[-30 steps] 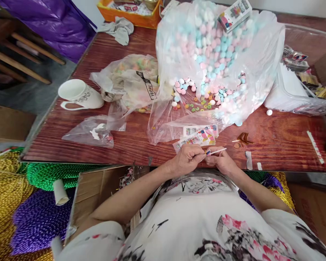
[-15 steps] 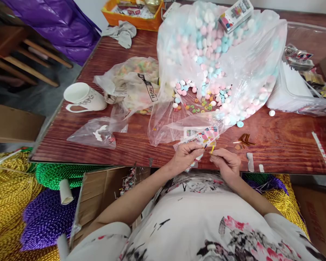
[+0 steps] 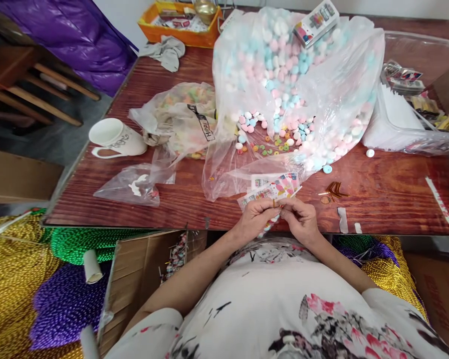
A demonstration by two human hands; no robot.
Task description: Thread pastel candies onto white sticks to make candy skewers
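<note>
My left hand (image 3: 255, 218) is closed, its thumb and forefinger pinched at the top of a small clear bag of pastel candies (image 3: 266, 227). The bag hangs between my hands at the table's front edge and is partly hidden by them. My right hand (image 3: 300, 219) is also closed, its fingertips meeting the left ones. A thin gold twist tie (image 3: 274, 203) shows at the left fingertips; how far it goes round the bag is hidden. Printed packets (image 3: 275, 188) with coloured dots lie just beyond my fingers. More gold twist ties (image 3: 336, 190) lie to the right.
A large clear bag (image 3: 336, 94) of pink, blue and white candies fills the back middle, with a small box (image 3: 316, 24) on it. To its left are a bag of coloured candies (image 3: 172, 117) and a mug (image 3: 116, 138). A clear bin (image 3: 407, 142) stands right.
My right hand has moved left and its fingertips now meet those of my left hand. The yellow strip end that stuck up between them no longer shows.
</note>
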